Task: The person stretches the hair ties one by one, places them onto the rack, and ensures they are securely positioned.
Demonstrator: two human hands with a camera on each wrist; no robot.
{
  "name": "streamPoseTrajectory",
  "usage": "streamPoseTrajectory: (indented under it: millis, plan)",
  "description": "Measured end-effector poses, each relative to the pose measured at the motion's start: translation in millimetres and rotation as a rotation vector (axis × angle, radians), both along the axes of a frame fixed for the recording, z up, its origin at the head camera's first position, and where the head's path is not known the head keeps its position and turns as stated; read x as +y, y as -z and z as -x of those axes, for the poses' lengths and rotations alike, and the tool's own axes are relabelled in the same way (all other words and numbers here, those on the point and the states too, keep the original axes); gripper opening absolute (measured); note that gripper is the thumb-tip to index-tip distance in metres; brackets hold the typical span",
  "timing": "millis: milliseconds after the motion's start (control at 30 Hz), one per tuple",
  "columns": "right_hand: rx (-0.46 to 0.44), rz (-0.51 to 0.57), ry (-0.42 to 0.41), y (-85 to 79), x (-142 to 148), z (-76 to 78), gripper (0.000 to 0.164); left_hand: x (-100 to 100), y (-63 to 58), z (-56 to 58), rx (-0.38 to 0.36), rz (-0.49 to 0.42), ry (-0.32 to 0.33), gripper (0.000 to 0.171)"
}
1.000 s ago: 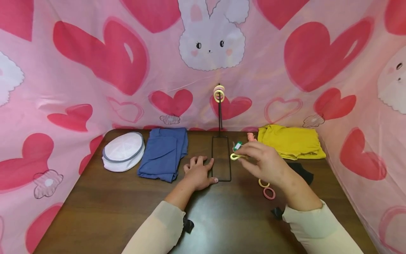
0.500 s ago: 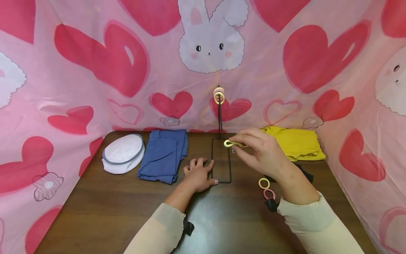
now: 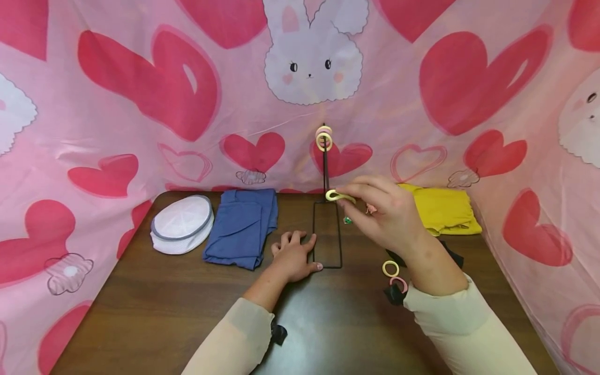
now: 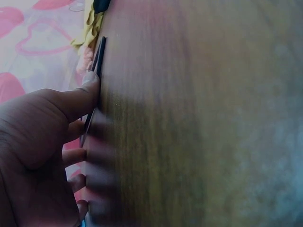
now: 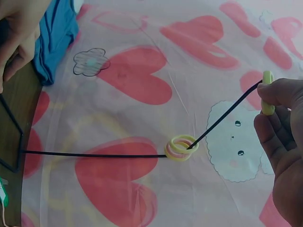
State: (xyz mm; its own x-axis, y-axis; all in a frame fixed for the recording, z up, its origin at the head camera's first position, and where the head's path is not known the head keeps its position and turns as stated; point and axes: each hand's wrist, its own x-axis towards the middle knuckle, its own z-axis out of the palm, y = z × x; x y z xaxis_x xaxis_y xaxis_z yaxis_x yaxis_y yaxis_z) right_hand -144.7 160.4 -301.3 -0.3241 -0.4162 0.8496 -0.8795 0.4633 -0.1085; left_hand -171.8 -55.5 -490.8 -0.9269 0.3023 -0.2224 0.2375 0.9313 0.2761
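A black wire stand [image 3: 340,239] has a flat rectangular base and a tall upright with a slanted arm. Several yellow and pink hair ties [image 5: 173,157] hang together where the upright meets that arm. My right hand [image 3: 389,213] pinches a yellow hair tie [image 3: 332,195] between thumb and fingers, squeezed into a narrow loop. In the right wrist view this hair tie [image 5: 268,108] is right at the arm's free end. My left hand [image 3: 291,258] lies with spread fingers at the base's left side, its thumb pressing the front corner.
Folded blue cloth [image 3: 241,226] and a white mesh bag [image 3: 183,221] lie left. Yellow cloth [image 3: 445,211] is back right, with black cloth [image 3: 452,255] before it. A yellow hair tie [image 3: 384,269] and a pink one [image 3: 398,278] lie near my right wrist. A small green item [image 3: 348,220] sits beside the base.
My right hand has moved left and upward in the head view, carrying the yellow hair tie toward the stand. The left hand has stayed on the base.
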Motion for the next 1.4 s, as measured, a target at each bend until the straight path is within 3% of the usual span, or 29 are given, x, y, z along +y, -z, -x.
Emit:
streamPoseTrajectory:
  millis: [167, 700, 867, 1067, 1400]
  plan:
    - [0.001, 0.005, 0.006, -3.0, -2, 3.7, 0.029, 0, -1.8, 0.1, 0.0, -0.004, 0.002, 0.084]
    - [-0.001, 0.015, 0.032, -2.5, -5, 15.7, 0.027, 1, -4.4, 1.1, -0.002, -0.01, 0.011, 0.085]
    - [-0.057, 0.045, 0.043, -1.5, -5, 19.9, 0.029, 0, -6.3, 1.3, 0.0, -0.01, 0.012, 0.085]
    - [-0.116, 0.044, 0.072, 2.2, -6, 31.3, 0.025, 0, -7.5, 0.1, -0.01, -0.011, 0.008, 0.085]
    - [-0.133, 0.069, 0.145, 11.1, -12, 53.0, 0.025, -2, -7.5, -1.8, -0.013, -0.006, 0.01, 0.084]
